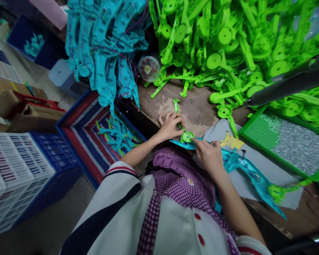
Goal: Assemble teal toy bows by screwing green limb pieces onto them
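A long turquoise plastic shell (pixel 255 173) lies along the near edge of the bench, passing under my right hand. At its left end sits a lime-green plastic arm with a round disc (pixel 187 137). My left hand (pixel 171 125) is closed at this arm, its thumb and fingertips against the part just above the disc. Bent fingers of my right hand (pixel 208 156) are pressed together at the disc's right edge, over the shell. What they pinch is too small to make out. A thin line runs between the two hands' fingertips. Another green arm (pixel 278 194) sits at the shell's right end.
Turquoise shells (pixel 103 53) with wires and green arms (pixel 223 39) are heaped at the back. A green tray (pixel 257 129) of small shiny pieces stands right, below a dark bar (pixel 289 83). A striped-lined bin (pixel 79 131) and crates (pixel 16 170) are left.
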Tool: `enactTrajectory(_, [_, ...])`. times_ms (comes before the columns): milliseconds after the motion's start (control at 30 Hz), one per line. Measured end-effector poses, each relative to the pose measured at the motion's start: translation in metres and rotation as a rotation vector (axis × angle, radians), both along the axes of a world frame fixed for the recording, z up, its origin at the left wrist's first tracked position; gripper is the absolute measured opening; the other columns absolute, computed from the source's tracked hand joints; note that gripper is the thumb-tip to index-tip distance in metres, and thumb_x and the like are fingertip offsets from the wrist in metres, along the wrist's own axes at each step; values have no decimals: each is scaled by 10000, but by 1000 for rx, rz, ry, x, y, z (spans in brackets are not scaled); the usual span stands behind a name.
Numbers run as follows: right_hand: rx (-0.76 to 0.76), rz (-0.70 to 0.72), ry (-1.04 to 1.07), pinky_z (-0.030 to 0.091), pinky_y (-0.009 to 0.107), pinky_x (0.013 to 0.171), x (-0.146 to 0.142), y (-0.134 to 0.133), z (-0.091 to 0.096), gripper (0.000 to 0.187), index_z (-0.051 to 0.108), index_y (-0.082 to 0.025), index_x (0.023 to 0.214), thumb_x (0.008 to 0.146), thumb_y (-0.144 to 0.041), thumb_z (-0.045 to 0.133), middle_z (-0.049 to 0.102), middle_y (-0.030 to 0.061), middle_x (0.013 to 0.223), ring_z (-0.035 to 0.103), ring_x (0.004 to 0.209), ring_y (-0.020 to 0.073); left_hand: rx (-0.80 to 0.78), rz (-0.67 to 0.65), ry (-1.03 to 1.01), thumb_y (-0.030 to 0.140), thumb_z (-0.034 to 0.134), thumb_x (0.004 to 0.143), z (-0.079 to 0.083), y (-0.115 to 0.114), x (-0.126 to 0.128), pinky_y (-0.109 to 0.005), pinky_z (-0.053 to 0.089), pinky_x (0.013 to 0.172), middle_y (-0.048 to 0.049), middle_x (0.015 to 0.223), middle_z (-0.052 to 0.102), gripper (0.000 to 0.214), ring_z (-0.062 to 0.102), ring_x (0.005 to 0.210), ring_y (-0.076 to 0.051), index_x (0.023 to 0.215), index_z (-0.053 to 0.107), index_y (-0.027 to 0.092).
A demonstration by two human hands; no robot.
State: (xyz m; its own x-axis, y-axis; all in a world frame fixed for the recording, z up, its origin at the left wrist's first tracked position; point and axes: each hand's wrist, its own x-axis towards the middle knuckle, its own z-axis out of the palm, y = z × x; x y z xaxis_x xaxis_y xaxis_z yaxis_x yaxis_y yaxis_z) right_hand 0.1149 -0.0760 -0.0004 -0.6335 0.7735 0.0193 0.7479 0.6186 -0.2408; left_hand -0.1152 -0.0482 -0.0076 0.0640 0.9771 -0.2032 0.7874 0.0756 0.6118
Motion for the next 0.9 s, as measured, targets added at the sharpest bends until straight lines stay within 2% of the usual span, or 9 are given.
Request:
enactTrajectory(133, [8, -3, 16, 237, 343, 792, 4, -1, 0, 367, 709, -185, 1181, 1036, -239, 376, 687, 57, 812, 475, 695, 182, -10, -83, 6, 288, 669, 870, 3, -1, 0, -710, 59, 1187, -37, 1492, 486, 169, 233, 1502, -353, 1039, 680, 292])
enactTrajectory(233, [10, -20, 10, 240, 336, 792, 8, -2, 0, 363, 711, -187, 1154, 1040, -243, 372, 684, 53, 793, 491, 699, 184, 6, -176, 12, 210, 603, 901, 6, -2, 0, -732, 60, 1181, 13, 1617, 333, 228, 94, 1552, -370, 1067, 703, 330])
enactTrajectory(300, [-7, -33, 9, 243, 335, 791, 9, -3, -1, 362, 709, -191, 1156, 1037, -240, 370, 685, 55, 796, 498, 703, 187, 11, -218, 16, 176, 583, 899, 7, -1, 0, -735, 65, 1182, 38, 1647, 286, 276, 54, 1566, -369, 1075, 712, 346])
enactTrajectory(467, [-7, -37, 54, 244, 332, 779, 10, -3, -4, 348, 705, -190, 1141, 1042, -247, 377, 705, 53, 824, 493, 687, 185, -2, -273, 32, 141, 562, 897, 12, 2, 0, -744, 66, 1181, 35, 1646, 321, 292, 71, 1579, -349, 1038, 734, 330])
enactTrajectory(633, [7, -79, 143, 264, 327, 787, 12, -5, -9, 305, 686, -172, 1111, 1045, -251, 399, 764, 72, 965, 543, 699, 177, -13, -321, 30, 125, 531, 914, 15, 2, 0, -750, 14, 1179, 38, 1632, 368, 304, 102, 1581, -329, 963, 761, 318])
enactTrajectory(900, [-71, -155, 247, 313, 337, 790, 15, -4, -13, 312, 669, -192, 1077, 1043, -307, 381, 780, 75, 993, 618, 746, 199, 2, -403, 34, 87, 500, 909, 10, 7, -4, -746, 9, 1178, 22, 1638, 374, 364, 144, 1579, -316, 969, 777, 315])
